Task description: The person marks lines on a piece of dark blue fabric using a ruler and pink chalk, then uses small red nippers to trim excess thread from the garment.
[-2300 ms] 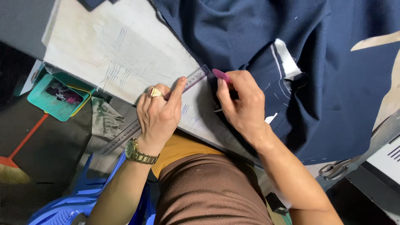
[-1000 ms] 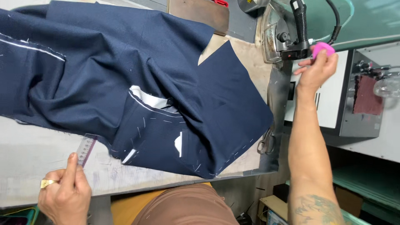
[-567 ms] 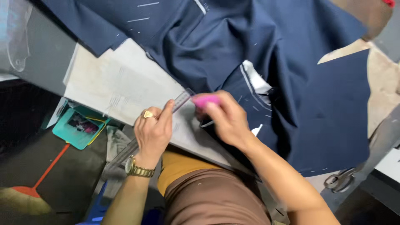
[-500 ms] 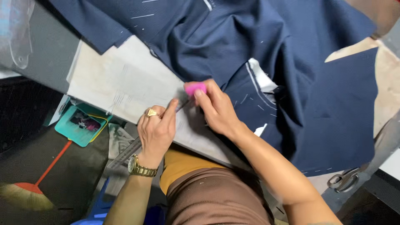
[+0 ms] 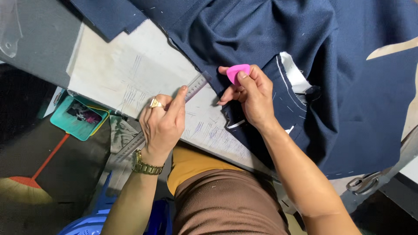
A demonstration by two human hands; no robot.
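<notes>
My right hand (image 5: pixel 250 98) pinches a pink piece of tailor's chalk (image 5: pixel 237 72) and rests on the edge of a navy blue garment (image 5: pixel 305 48) with white stitch marks and a pale lining patch (image 5: pixel 292 74). My left hand (image 5: pixel 162 124), wearing a gold ring and a gold watch, holds a clear ruler (image 5: pixel 197 82) whose far end touches the fabric's edge. The ruler's near end sticks out past the table edge under my wrist.
The garment lies on a white worktable (image 5: pixel 126 69) covered in pencil marks. A teal box (image 5: pixel 78 117) sits on the dark floor at left, with a broom (image 5: pixel 26 187) and a blue plastic stool (image 5: pixel 96 217). Scissors (image 5: pixel 363 182) hang at the table's right edge.
My right hand reached to the right for the pink chalk, then came back to the garment's edge. My left hand has kept hold of the ruler throughout.
</notes>
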